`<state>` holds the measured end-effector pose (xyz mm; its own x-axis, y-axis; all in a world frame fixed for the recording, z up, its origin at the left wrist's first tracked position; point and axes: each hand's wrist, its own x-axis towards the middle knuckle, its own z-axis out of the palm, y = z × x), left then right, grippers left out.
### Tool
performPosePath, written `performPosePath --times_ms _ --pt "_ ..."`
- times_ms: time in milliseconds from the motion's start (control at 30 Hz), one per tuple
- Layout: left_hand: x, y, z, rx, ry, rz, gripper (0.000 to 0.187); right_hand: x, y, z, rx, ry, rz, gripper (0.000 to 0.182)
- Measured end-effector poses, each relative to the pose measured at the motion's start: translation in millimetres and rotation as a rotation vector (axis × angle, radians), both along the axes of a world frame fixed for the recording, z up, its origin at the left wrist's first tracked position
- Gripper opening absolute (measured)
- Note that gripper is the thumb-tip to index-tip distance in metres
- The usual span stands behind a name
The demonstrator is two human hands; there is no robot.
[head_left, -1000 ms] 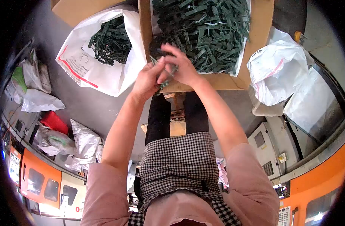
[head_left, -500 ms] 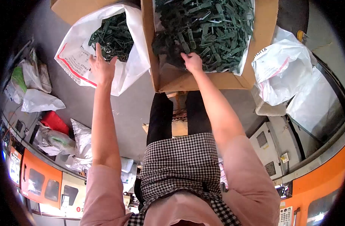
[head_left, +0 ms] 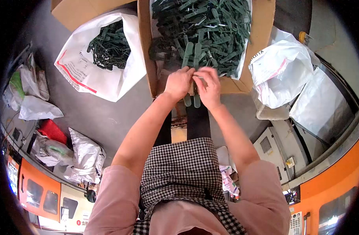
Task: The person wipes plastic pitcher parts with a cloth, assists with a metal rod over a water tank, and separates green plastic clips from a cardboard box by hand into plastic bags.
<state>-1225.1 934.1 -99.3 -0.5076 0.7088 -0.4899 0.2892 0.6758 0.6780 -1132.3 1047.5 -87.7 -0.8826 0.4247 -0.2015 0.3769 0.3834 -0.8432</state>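
My left hand (head_left: pixel 178 84) is closed around the middle of a green moulded plastic piece (head_left: pixel 197 55) in front of my body. Long flat paddle-shaped strips stick out of it, two upward and two downward below my hands. Against the same piece, my right hand (head_left: pixel 209 87) has its fingers curled in at the centre, slightly blurred, and they seem to pinch it. Both hands are over the near edge of a cardboard box (head_left: pixel 261 43) heaped with similar green plastic pieces (head_left: pixel 220 35). The spot where the fingertips meet is partly hidden.
Left of the box stands an open white sack (head_left: pixel 134 43) with dark green pieces inside. A crumpled white bag (head_left: pixel 281 70) lies at the right. Several plastic bags (head_left: pixel 40 107) line the left side. Orange machines (head_left: pixel 40 188) stand at both lower sides.
My left hand has moved from the white sack to the middle and now holds a green piece. My right hand has come back from the heap to meet it. The view has shifted slightly.
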Motion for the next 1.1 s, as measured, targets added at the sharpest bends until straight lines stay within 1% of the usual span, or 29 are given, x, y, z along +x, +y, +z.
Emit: performPosePath --times_ms 33,67,100,133,167,200,233,300,333,367,400,433,467,500,533,567,600,633,700,767,800,833,867,900,933,967,1033,1067,1100 --pt "0 6 2 0.019 -0.030 0.014 0.012 5 4 1 -0.001 0.000 0.002 0.034" --pt "0 12 5 0.010 -0.027 0.103 0.015 7 7 5 -0.015 -0.057 0.040 0.057" --pt "1 16 5 0.007 -0.019 0.103 0.015 9 11 6 -0.031 -0.113 0.076 0.081" --pt "2 19 6 0.013 -0.091 0.249 0.018 17 18 -2 -0.216 -0.273 0.170 0.117" --pt "5 20 7 0.018 -0.168 0.394 0.020 15 24 2 -0.221 -0.274 0.166 0.117" --pt "6 20 11 0.024 -0.258 0.427 0.029 9 32 10 -0.138 -0.361 0.258 0.117" --pt "8 20 12 0.025 -0.261 0.424 0.029 4 39 15 -0.052 -0.448 0.352 0.118" --pt "9 26 22 0.051 -0.772 0.731 0.033 2 46 10 -0.008 -0.506 0.373 0.119" --pt "8 27 27 -0.012 -1.125 0.860 0.035 4 49 2 0.060 -0.408 0.398 0.118" --pt "8 28 27 -0.012 -1.123 0.859 0.035 3 53 -2 0.128 -0.308 0.422 0.118" --pt "8 28 26 0.060 -1.337 0.914 0.034 1 61 -4 0.044 -0.297 0.425 0.102" --pt "8 28 25 0.136 -1.550 0.964 0.034 2 65 -9 0.042 -0.293 0.425 0.102" --pt "6 29 25 0.156 -1.598 1.041 0.032 2 68 -18 0.012 -0.189 0.452 0.092" --pt "6 31 23 0.155 -1.594 1.044 0.032 4 73 -28 -0.038 -0.208 0.507 0.077" --pt "6 34 20 0.177 -1.396 1.013 0.032 5 77 -38 -0.089 -0.229 0.560 0.063" --pt "7 36 16 0.199 -1.199 0.974 0.032 5 77 -36 -0.091 -0.229 0.561 0.063" --pt "6 37 12 0.087 -0.904 0.836 0.030 3 77 -35 -0.131 -0.317 0.532 0.060" --pt "9 39 9 0.088 -0.903 0.834 0.030 1 75 -34 -0.170 -0.405 0.500 0.061" --pt "17 44 3 0.092 -0.202 0.558 0.027 -1 73 -41 -0.213 -0.496 0.467 0.065" --pt "25 41 -7 0.044 -0.133 0.540 0.021 -3 70 -53 -0.093 -0.620 0.488 0.062" --pt "30 33 -17 0.023 0.023 0.406 0.017 -15 72 -42 -0.130 -0.744 0.463 0.054" --pt "33 26 -28 0.006 0.178 0.271 0.013 -11 72 -47 -0.133 -0.750 0.463 0.054" --pt "32 19 -35 -0.034 0.228 0.277 0.012 -6 72 -54 -0.052 -0.708 0.418 0.052" --pt "29 14 -44 -0.252 0.192 0.333 0.018 -5 72 -56 0.027 -0.664 0.375 0.049" --pt "26 4 -50 -0.280 0.273 0.365 0.022 -4 76 -57 0.019 -0.804 0.365 0.049" --pt "21 -6 -54 -0.308 0.357 0.396 0.026 1 78 -58 0.017 -0.806 0.369 0.049" --pt "20 -30 -85 -0.326 0.388 0.399 0.033 16 80 -61 0.421 -0.965 0.463 0.051" --pt "12 -34 -92 -0.331 0.276 0.373 0.026 22 80 -66 0.517 -0.924 0.474 0.050" --pt "8 -32 -102 -0.333 0.274 0.378 0.026 26 83 -73 0.518 -0.924 0.480 0.050"
